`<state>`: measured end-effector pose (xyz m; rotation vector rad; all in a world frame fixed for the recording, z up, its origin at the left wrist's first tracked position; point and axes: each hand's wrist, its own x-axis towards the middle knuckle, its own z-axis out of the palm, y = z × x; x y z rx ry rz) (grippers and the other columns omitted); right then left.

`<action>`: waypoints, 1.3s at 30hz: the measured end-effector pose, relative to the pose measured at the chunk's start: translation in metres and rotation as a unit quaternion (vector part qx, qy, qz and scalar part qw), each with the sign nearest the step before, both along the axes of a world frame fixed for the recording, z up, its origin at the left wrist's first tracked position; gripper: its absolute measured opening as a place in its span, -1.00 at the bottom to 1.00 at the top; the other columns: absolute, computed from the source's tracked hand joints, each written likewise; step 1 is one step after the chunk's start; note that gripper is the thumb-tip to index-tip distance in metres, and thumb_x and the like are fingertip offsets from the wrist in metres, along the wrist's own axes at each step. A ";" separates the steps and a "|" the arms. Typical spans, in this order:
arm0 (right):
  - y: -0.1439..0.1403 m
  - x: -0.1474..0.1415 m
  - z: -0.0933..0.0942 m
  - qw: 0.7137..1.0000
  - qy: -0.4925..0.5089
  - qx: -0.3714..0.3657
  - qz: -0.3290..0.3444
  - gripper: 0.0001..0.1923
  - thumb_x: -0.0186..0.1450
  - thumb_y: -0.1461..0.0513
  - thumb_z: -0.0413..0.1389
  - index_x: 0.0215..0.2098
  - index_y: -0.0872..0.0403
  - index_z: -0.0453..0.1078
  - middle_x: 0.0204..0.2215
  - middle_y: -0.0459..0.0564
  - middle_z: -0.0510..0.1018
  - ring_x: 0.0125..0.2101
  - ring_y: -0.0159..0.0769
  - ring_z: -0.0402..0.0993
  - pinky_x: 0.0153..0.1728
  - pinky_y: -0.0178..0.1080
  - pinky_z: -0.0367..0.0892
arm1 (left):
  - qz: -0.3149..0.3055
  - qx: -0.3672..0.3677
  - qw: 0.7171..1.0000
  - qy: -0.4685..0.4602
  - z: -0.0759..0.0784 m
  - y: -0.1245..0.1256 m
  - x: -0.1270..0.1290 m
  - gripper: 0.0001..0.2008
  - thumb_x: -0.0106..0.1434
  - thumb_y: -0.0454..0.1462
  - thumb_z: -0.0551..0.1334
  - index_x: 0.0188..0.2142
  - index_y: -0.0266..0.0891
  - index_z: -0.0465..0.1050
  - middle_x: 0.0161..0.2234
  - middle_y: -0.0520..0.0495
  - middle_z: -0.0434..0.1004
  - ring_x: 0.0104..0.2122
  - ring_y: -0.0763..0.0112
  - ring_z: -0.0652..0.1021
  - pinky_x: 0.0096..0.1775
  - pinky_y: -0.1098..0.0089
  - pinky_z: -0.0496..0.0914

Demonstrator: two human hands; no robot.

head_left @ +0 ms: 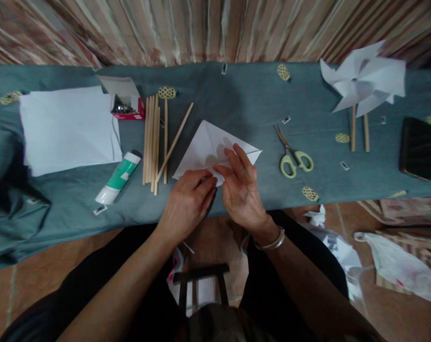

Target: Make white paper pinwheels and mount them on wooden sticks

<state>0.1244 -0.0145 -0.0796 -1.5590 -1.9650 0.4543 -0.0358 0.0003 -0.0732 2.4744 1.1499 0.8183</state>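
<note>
Paper, white and folded [202, 148], lies on the table [251, 114] just to the far side of both hands, and both touch it. Its long axis runs from a near left corner to a right corner set slightly farther off; a third corner points to the far side. The left hand [187, 202] is at the near edge, thumb and forefinger drawn together and seemingly pinching the fold there. The right hand [242, 192] reaches farther over the sheet, its thumb close to the left hand's fingertips and its other fingers spread apart from that thumb, over the right part. Neither hand is clearly nearer; the fold meets both, between the thumbs.

Of the containers, the red box [143, 110] stands to the far left with its lid raised, holding small shiny metal pieces [122, 108] (too small to tell exactly what). Nearer, a green-and-white tube [119, 176] lies slantwise; its contents do not show.

Left of the folded sheet, wooden sticks [150, 137] lie roughly side by side, pointing near to far, with one slanting across another. Farther left is a stack of white sheets [67, 130]. On the right lie scissors [290, 152], blades pointing to the far side, and beyond them a paper pinwheel [374, 76] and a dark phone [417, 148].
</note>
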 end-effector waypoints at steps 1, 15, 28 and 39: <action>0.000 0.002 0.000 1.000 0.009 -0.001 -0.002 -0.61 0.34 0.35 -0.12 0.05 -0.03 0.34 0.28 0.07 0.21 0.36 -0.01 -0.09 0.25 0.20 0.05 | 0.001 0.002 1.000 0.004 0.000 0.000 0.000 -0.82 0.31 -0.37 0.15 -0.13 -0.38 0.47 -0.15 -0.24 0.51 -0.17 0.20 0.50 -0.14 0.17 0.50; 0.016 0.041 0.009 0.996 -0.044 0.008 -0.077 -0.54 0.37 0.28 -0.12 0.21 0.18 0.24 0.24 0.24 0.28 0.27 -0.01 0.15 0.22 0.16 0.13 | 0.007 0.018 0.999 0.033 0.002 -0.002 0.001 -0.78 0.30 -0.37 0.16 -0.08 -0.36 0.45 -0.11 -0.25 0.51 -0.12 0.16 0.49 -0.08 0.12 0.48; -0.009 0.048 0.024 0.994 -0.081 0.038 -0.060 -0.68 0.38 0.26 -0.06 -0.03 0.16 0.45 -0.09 0.15 0.59 -0.08 -0.07 0.50 0.01 -0.02 0.35 | 0.035 0.051 0.995 0.084 0.008 -0.006 -0.015 -0.75 0.26 -0.41 0.16 -0.09 -0.25 0.49 -0.01 -0.16 0.51 -0.04 0.10 0.44 -0.07 0.08 0.42; -0.029 0.047 0.026 0.995 -0.084 0.043 -0.041 -0.74 0.37 0.26 -0.01 -0.14 0.16 0.51 -0.12 0.13 0.61 -0.13 -0.09 0.53 -0.04 -0.02 0.40 | 0.029 0.049 0.997 0.048 0.005 -0.009 -0.026 -0.70 0.27 -0.41 0.10 -0.07 -0.11 0.44 0.03 -0.11 0.47 -0.01 0.13 0.43 -0.02 0.05 0.36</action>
